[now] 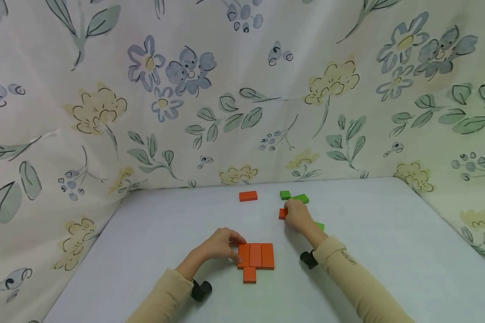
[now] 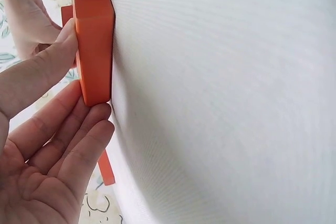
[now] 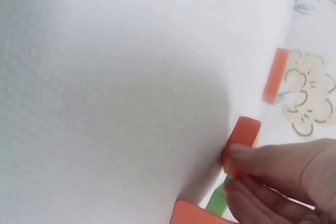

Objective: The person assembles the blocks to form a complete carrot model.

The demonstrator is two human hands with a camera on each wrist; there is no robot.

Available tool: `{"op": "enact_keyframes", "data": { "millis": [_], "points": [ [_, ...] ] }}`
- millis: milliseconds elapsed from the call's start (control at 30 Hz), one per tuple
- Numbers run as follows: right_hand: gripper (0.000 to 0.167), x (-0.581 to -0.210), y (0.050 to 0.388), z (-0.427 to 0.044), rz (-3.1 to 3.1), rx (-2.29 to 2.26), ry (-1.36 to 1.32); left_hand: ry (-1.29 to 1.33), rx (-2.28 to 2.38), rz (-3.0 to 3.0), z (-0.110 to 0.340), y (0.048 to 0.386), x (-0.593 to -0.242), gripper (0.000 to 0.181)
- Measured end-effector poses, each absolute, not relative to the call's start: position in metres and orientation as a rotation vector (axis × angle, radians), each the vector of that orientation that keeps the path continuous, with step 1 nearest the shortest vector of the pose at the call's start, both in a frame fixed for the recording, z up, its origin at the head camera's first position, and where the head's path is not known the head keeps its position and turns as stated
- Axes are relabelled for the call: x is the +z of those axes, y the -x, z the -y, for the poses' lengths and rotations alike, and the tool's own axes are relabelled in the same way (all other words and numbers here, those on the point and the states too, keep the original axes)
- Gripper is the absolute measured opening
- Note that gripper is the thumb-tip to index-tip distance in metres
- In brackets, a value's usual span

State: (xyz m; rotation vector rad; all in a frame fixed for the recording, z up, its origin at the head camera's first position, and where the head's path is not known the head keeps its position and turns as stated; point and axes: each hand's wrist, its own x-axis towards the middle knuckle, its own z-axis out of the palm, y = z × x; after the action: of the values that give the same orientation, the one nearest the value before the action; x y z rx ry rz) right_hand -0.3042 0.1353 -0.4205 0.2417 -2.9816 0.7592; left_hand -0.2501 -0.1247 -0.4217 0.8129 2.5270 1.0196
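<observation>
Three upright-looking orange blocks lie side by side against one another, and a small orange block touches their near edge. My left hand holds the leftmost orange block, thumb at one end and fingertips at the other. Farther off to the right, my right hand pinches another orange block between thumb and fingers. The hand hides part of that block in the head view. Green blocks lie just beyond this hand, and one more green block shows partly behind the wrist.
Near the back edge of the white table lies a single orange block. A small green block sits to its right. Flower-patterned cloth hangs behind the table and along its sides.
</observation>
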Motion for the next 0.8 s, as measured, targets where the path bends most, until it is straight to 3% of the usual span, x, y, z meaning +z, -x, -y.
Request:
{"op": "enact_keyframes", "data": {
  "millis": [433,800],
  "points": [
    [0.028,-0.414,0.284,-0.133,2.967,0.892,-0.263,-0.824,1.04,-2.522,0.125,0.251,-0.422,0.04],
    [0.022,-0.406,0.242,-0.129,2.939,0.979,-0.525,-0.818,1.022,-2.532,0.124,0.25,-0.422,0.04]
  ]
}}
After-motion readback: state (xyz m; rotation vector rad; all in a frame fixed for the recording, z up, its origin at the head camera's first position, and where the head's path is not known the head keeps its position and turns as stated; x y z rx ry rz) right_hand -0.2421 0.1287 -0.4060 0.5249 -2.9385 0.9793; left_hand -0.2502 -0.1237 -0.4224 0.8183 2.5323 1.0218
